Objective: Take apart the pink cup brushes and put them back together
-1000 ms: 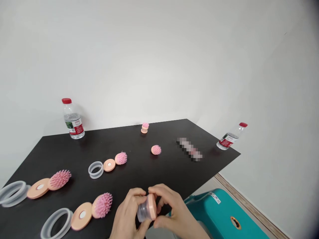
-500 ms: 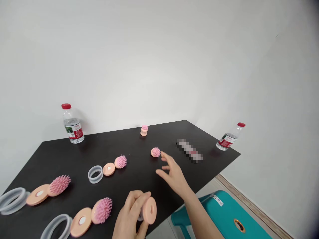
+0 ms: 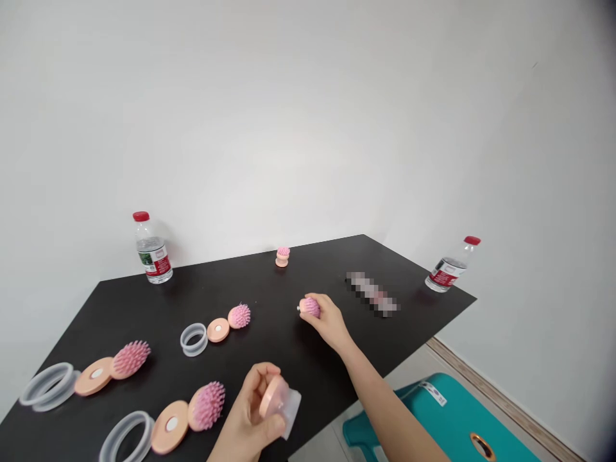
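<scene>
Though bristly, pink brush head (image 3: 310, 307) within right hand's (image 3: 331, 324) pinch

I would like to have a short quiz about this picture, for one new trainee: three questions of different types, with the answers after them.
1. True or false: the left hand holds nothing.
2. What does the right hand hold? A) a flat disc B) a pink-bristled head C) a clear ring
3. How many red-capped bottles are in view?

Key:
1. False; it holds a peach-and-clear piece.
2. B.
3. Two, one on the left side of the picture and one on the right.
</scene>
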Demonstrator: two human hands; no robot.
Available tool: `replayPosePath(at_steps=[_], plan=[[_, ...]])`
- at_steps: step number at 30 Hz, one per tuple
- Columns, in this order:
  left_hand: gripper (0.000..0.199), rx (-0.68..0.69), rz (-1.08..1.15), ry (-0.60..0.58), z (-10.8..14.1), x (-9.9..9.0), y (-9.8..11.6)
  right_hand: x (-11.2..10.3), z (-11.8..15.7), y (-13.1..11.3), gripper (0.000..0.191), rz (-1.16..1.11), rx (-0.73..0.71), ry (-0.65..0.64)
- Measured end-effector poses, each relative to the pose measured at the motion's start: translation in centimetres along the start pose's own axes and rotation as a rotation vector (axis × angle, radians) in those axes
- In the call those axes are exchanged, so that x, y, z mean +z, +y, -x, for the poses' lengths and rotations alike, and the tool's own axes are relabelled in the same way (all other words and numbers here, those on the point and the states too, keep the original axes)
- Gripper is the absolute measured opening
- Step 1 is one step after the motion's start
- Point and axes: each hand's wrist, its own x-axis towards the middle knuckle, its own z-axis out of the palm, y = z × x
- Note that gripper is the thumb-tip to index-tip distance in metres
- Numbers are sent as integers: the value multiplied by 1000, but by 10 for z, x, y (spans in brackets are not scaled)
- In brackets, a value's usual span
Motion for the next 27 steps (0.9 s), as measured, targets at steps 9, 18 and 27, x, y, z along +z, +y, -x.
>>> replayPosePath(at_steps=[9,18,27], plan=[[52,-149,175,6,5,8,8,-31,122,-56,46,-551,-75,2],[61,-109,18,-109,8,13,16,-21,127,-89,45,-171,-417,-56],[61,-69,-128,-171,9,9,14,-29,127,-94,47,-176,-365,-210]])
